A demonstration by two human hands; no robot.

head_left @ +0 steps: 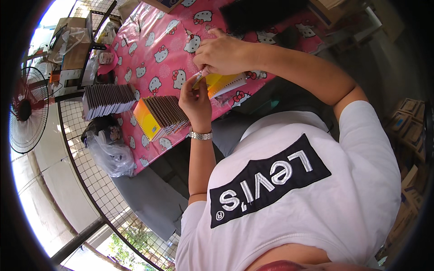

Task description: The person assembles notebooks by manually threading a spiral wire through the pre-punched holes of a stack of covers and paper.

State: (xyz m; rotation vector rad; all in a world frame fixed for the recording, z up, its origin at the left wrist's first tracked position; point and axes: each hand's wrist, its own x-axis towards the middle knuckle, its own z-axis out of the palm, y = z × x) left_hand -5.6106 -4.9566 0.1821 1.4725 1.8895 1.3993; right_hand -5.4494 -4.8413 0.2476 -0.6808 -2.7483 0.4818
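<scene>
My left hand [195,100], with a metal watch on its wrist, is raised over the near edge of the table, its fingers curled in a pinch. My right hand [222,53] reaches in from the right, fingertips bent down and meeting those of the left. Between them is a small whitish and yellow piece [198,79], mostly covered by the fingers; its kind cannot be made out. Just beneath and beside the hands lies a yellow spiral notebook [226,84] with white page edges. Left of my left hand stands a row of yellow-covered spiral notebooks [156,118].
A pink patterned cloth [156,67] covers the table. Farther left is a stack of dark-edged notebooks [108,99]. A plastic bag [110,151] hangs by the left edge, near a standing fan [28,109]. A black item [255,16] lies at the back; cardboard boxes [409,119] stand right.
</scene>
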